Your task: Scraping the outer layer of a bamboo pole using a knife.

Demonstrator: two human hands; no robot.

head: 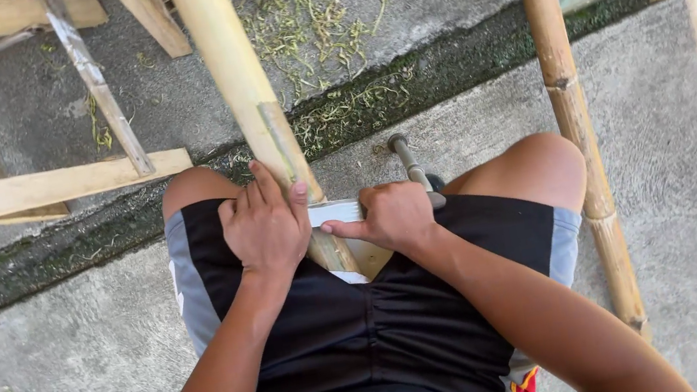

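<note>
A rough concrete floor [70, 380] with a mossy seam, green shavings [314, 34] and a wooden frame [22, 194] is lying under the seated person, whose knees are flanking a pale bamboo pole [230, 65] slanting down across the lap. The left hand [265, 228] is pressing flat with fingers together on the pole, while the right hand [394, 217] is curling closed around a flat-bladed tool [334, 213] set crosswise against it. Judging by this, the shaving or splitting stroke is underway, calling next for a steady, braced push along the pole.
</note>
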